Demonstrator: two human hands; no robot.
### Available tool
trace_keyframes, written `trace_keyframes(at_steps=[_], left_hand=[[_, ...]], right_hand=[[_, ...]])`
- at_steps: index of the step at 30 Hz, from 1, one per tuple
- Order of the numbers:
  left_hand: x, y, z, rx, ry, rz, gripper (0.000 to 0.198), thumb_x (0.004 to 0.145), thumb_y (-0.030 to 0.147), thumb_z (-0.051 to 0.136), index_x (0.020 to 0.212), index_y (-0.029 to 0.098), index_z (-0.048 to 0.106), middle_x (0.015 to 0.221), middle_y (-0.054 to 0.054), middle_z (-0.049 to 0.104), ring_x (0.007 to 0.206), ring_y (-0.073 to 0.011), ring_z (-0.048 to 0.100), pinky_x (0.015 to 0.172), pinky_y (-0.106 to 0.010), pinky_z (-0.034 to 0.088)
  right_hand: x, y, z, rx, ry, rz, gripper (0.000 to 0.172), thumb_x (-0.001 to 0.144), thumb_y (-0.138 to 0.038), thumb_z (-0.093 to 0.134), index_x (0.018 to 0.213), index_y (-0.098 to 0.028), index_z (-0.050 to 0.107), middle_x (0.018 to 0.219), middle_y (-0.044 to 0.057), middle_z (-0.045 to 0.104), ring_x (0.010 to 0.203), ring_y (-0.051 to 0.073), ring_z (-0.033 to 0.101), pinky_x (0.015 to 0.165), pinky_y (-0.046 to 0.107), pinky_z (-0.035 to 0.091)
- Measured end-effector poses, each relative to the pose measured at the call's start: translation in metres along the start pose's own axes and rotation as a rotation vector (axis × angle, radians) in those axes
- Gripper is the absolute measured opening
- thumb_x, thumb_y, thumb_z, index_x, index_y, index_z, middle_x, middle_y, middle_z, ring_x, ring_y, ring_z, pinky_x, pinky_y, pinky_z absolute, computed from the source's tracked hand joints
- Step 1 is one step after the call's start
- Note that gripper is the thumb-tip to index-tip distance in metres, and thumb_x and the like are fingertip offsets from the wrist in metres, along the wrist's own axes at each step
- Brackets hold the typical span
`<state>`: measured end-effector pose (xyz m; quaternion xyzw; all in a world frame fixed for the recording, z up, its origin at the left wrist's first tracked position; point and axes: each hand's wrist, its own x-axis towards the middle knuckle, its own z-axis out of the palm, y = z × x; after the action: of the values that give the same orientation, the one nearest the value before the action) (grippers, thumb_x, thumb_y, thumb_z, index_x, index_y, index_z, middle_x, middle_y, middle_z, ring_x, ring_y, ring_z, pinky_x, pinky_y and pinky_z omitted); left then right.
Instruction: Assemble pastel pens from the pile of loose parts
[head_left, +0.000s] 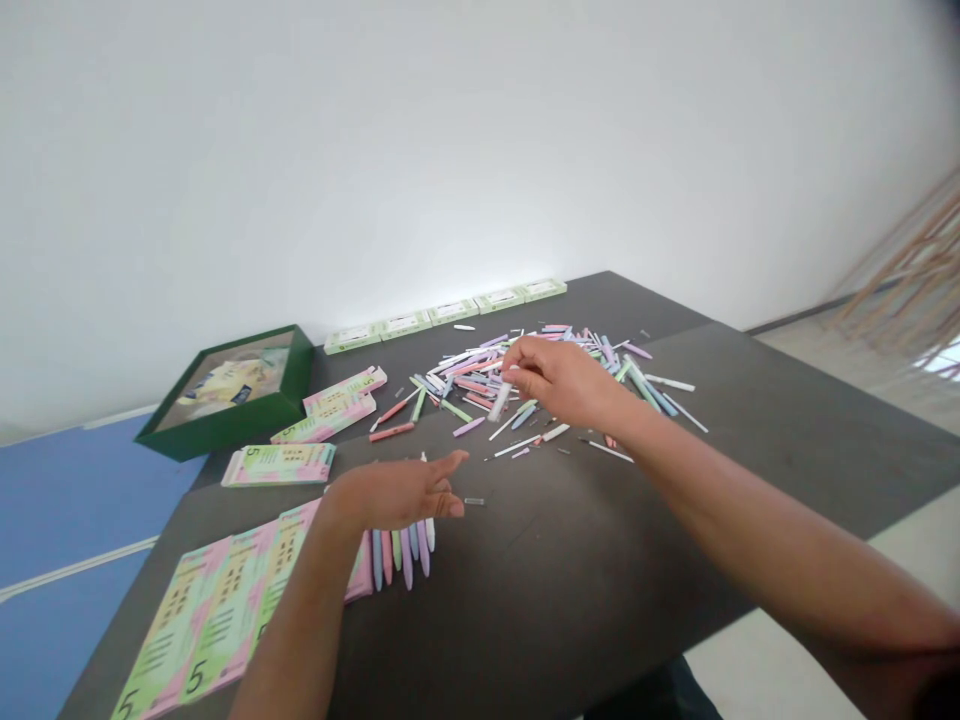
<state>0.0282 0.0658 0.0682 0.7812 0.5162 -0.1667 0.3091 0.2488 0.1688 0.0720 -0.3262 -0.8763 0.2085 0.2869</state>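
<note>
A short white pen barrel [500, 400] is pinched in the fingers of the right hand [562, 380]. It is tilted, with its lower end pointing down at the bench [600, 580], just above the near edge of a loose heap of pen parts [480, 375]. The heap is pink, purple, blue, green and white pieces lying every which way. Under the flat left hand [397, 492], a row of pastel pens [405, 552] lies side by side, touching, their ends poking out toward the near edge.
</note>
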Motion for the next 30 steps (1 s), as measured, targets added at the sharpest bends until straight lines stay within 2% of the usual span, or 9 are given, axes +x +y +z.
trace_keyframes(at_steps=[4,7,13,21,26,30], left_hand=[[0.003,-0.001,0.004,-0.081,-0.035,0.01,0.065,0.092,0.052,0.033,0.144,0.016,0.02,0.119,-0.01,0.062,0.101,-0.0208,0.059,0.081,-0.025,0.041],[0.006,-0.001,0.007,-0.092,-0.026,0.029,0.067,0.092,0.049,0.035,0.146,0.017,0.012,0.117,-0.009,0.063,0.097,-0.0193,0.06,0.079,-0.024,0.041],[0.01,0.002,0.01,-0.098,-0.066,0.028,0.07,0.092,0.047,0.035,0.147,0.012,0.009,0.119,-0.012,0.062,0.101,-0.0204,0.059,0.081,-0.024,0.041],[0.012,0.013,0.009,-0.043,-0.071,-0.047,0.067,0.091,0.044,0.037,0.146,0.012,0.017,0.114,-0.012,0.064,0.097,-0.0219,0.06,0.079,-0.027,0.043],[0.015,0.017,0.01,-0.02,-0.1,-0.075,0.066,0.09,0.042,0.037,0.146,0.013,0.017,0.113,-0.011,0.065,0.098,-0.0222,0.06,0.078,-0.027,0.043],[0.014,0.022,0.01,0.002,-0.1,-0.116,0.066,0.089,0.043,0.038,0.146,0.015,0.019,0.115,-0.011,0.064,0.098,-0.0238,0.06,0.079,-0.029,0.044]], right_hand=[[-0.01,0.015,0.005,0.055,-0.014,-0.001,0.014,0.088,-0.025,0.049,0.098,-0.02,0.056,0.08,0.002,0.065,0.07,0.015,0.057,0.064,0.025,0.036],[-0.021,0.027,0.016,0.153,0.066,0.036,0.018,0.09,-0.027,0.046,0.106,-0.02,0.05,0.085,0.003,0.065,0.072,0.015,0.059,0.067,0.026,0.039],[-0.035,0.042,0.033,0.2,0.07,0.065,0.011,0.088,-0.026,0.048,0.097,-0.02,0.046,0.079,0.002,0.064,0.07,0.015,0.059,0.064,0.026,0.039],[-0.038,0.046,0.037,0.273,0.106,0.098,0.009,0.086,-0.027,0.051,0.089,-0.019,0.046,0.072,0.001,0.064,0.063,0.013,0.059,0.061,0.024,0.039],[-0.031,0.054,0.041,0.509,0.211,0.206,0.012,0.083,-0.029,0.054,0.085,-0.02,0.046,0.061,-0.004,0.059,0.053,0.011,0.057,0.053,0.022,0.041],[-0.022,0.059,0.047,0.774,0.212,0.332,0.016,0.08,-0.032,0.056,0.079,-0.019,0.047,0.049,-0.006,0.056,0.042,0.009,0.051,0.043,0.019,0.038]])
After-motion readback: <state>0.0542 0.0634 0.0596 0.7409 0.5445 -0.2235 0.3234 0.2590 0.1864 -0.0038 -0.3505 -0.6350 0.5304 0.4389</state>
